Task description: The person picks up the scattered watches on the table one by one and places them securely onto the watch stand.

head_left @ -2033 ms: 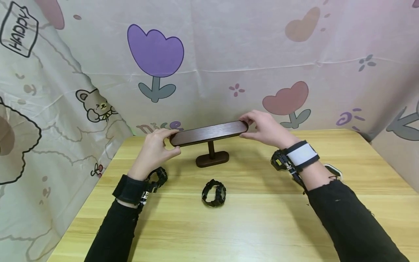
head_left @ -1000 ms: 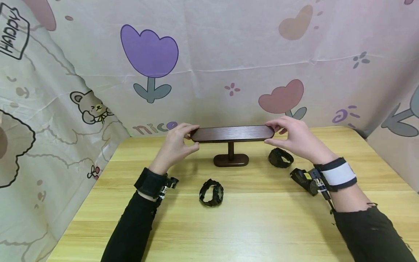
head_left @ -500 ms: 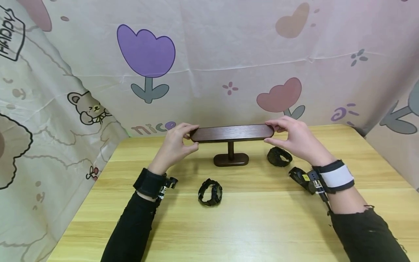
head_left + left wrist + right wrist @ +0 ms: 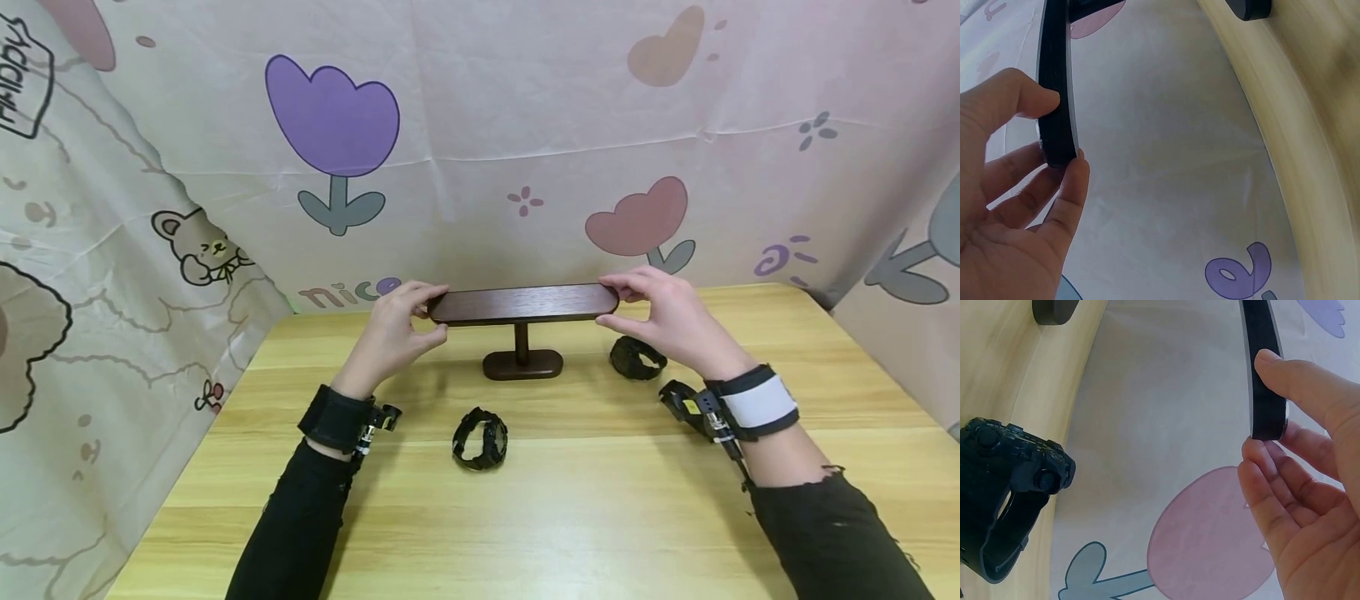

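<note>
Now positioning: my left hand [image 4: 393,329] and right hand [image 4: 671,321] pinch the ends of the dark wooden T-shaped stand [image 4: 522,305]; next, release, then reach for a black watch [image 4: 481,439].

The word "nice" [image 4: 348,292] is printed in coloured letters on the cloth backdrop [image 4: 480,125], just to the left of the fingers [image 4: 420,292] of the left hand [image 4: 390,333], low down where the cloth meets the table [image 4: 525,500]. Part of a framed word, seemingly "HAPPY" [image 4: 17,79], is seen on the cloth well up and to the left of those fingers, cut off by the picture's edge. No other text, brand or number can be read.
</note>
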A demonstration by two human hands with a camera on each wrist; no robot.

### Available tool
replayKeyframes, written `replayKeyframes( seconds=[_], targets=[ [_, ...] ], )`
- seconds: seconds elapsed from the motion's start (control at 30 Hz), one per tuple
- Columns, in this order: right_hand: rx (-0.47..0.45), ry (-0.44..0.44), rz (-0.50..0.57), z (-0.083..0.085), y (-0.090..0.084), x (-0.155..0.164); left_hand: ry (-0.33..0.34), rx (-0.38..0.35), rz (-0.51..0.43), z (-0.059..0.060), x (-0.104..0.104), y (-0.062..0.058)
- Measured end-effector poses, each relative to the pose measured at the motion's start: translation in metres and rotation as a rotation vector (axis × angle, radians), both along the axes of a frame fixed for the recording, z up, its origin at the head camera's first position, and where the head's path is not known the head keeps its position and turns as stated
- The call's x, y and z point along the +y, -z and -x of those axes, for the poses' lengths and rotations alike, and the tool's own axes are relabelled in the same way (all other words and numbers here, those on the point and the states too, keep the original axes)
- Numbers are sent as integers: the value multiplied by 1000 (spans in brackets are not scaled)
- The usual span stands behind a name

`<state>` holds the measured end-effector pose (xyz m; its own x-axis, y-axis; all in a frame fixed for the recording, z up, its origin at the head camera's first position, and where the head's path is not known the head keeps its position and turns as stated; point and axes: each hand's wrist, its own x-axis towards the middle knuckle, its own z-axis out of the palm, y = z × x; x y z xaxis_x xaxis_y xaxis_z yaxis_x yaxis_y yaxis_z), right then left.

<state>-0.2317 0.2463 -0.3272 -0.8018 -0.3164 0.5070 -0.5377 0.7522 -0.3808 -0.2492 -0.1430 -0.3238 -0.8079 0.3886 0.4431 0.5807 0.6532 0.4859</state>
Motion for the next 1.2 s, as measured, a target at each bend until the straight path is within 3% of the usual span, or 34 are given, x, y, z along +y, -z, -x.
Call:
replayKeyframes(
  seconds=[0.5,0.73,0.87,1.03,1.2],
  targets=[
    [-8,4,-12,-2,-2,2,3,22,66,-12,-3,-9],
    [29,-13,2,-12,-13,6,64,105,134,-33,-2,-24],
    [63,-19,2,-18,-19,6,167,122,195,-50,1,-32],
    [111,-59,-24,-28,-26,1,289,60,289,-68,4,-33],
    [131,-97,-53,-37,-29,-6,303,-81,374,-77,6,-29]
  ],
)
